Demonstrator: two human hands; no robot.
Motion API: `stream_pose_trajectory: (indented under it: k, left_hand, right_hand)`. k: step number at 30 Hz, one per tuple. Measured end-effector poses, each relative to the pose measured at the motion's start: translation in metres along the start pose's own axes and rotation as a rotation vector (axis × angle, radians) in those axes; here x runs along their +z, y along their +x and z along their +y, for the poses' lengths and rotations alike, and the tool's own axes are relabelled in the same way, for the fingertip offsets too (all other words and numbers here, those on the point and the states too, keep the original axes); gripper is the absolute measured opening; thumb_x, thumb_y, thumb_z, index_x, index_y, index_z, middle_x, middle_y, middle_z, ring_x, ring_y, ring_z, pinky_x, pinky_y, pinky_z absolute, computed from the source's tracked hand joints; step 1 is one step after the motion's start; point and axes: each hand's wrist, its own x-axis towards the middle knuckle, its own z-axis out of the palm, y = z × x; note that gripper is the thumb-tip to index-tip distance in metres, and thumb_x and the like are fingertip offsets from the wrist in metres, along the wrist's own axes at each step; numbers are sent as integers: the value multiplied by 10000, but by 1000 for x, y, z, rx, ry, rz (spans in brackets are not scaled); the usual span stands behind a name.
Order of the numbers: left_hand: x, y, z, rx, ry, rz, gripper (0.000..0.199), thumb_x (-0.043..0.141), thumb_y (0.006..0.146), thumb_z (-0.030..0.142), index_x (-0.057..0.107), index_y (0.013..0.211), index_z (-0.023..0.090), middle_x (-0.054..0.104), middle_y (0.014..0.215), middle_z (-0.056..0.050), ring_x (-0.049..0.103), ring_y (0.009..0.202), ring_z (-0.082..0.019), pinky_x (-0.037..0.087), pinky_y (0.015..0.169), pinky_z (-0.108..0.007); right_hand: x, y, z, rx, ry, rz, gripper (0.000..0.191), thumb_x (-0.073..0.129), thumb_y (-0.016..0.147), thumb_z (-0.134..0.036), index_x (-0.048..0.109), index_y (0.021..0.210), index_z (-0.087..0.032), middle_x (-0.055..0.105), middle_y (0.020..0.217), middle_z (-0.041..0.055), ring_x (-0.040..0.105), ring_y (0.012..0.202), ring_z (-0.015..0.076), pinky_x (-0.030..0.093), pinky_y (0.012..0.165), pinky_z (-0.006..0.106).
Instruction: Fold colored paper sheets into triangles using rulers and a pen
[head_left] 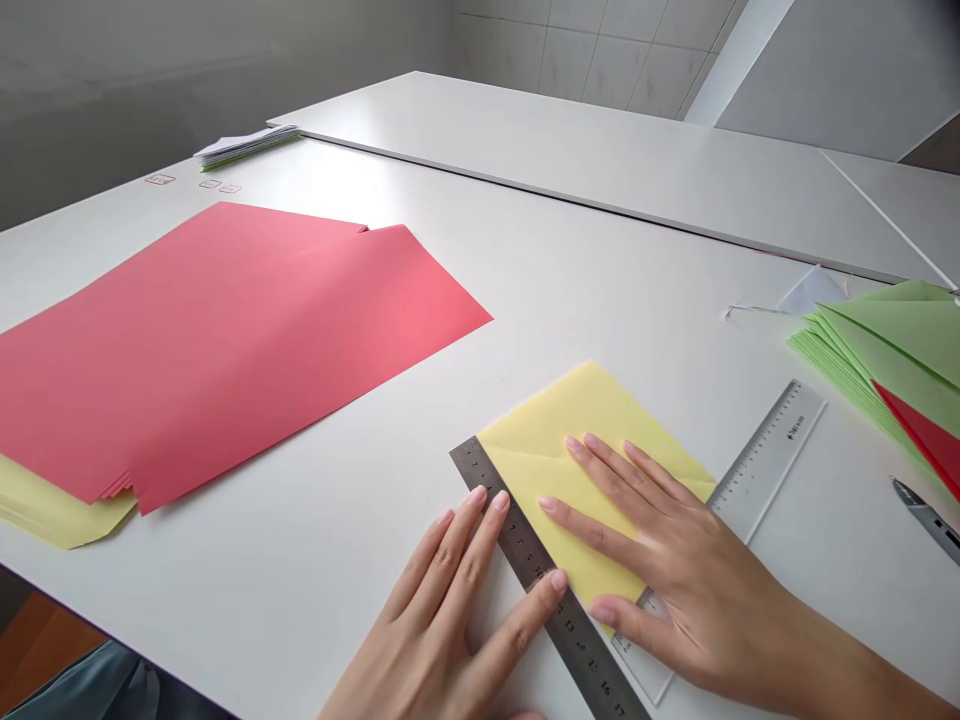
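A folded piece of yellow paper (525, 430) lies on the white table. My right hand (667, 550) rests flat over it with the fingers spread. Along the paper's lower left edge runs a dark metal ruler (592, 650), its numbers facing up. The fingertips of my left hand (450, 600) press on this ruler, fingers stretched out and thumb near its middle. A clear plastic ruler (772, 440) sticks out past the paper on the right and below; its middle is hidden under the paper and my right hand.
Large red sheets (247, 340) cover the left, with yellow paper (67, 510) under them. Green folded papers (892, 350) with a red piece (919, 430) sit at the right, near a pen (926, 520). A paper stack (244, 147) lies at the far left edge.
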Motion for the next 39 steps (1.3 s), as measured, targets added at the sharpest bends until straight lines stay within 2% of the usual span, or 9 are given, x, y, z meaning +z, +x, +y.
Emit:
stream_pose_trajectory:
  k: [9,16,23,27,35,39]
  left_hand:
    - [1,4,0,21,51,-6,844,591,833,647,301,1505,227,427,1430,-246,365,1364,-395,418,1036,-473]
    - [4,-1,1,8,4,29,758,545,872,632,324,1496,263,396,1480,-175,377,1363,-366,391,1069,-456]
    - [9,-2,0,6,-8,87,733,493,898,634,324,1498,248,358,1494,-200,375,1359,-385,361,1078,-482]
    - [6,-1,1,13,-5,14,802,578,851,628,319,1500,235,345,1487,-237,347,1367,-416,391,1049,-494]
    - [-1,1,1,4,-44,-10,716,569,892,536,315,1500,256,325,1509,-206,337,1379,-399,377,1063,-489]
    - [5,1,1,5,-25,9,719,561,892,548,301,1504,275,343,1505,-187,345,1377,-387,363,1072,-487]
  right_hand:
    - [-3,1,0,7,-3,-12,686,470,940,-458,168,1537,-305,45,1623,77,132,1479,288,304,1141,561]
    - [-1,1,1,17,29,5,701,511,921,-437,191,1533,-312,64,1619,72,162,1472,294,288,1150,561]
    - [-1,0,1,11,12,4,696,502,925,-445,192,1533,-307,50,1621,83,136,1478,289,285,1149,562]
    - [-2,1,1,10,4,-1,679,485,933,-451,205,1533,-296,45,1621,90,127,1479,291,281,1150,559]
    - [-4,1,-1,19,12,-12,672,491,934,-436,221,1530,-287,47,1620,104,121,1480,294,258,1162,551]
    - [-3,0,0,13,6,-15,670,477,941,-441,204,1533,-289,41,1622,105,107,1483,288,259,1160,553]
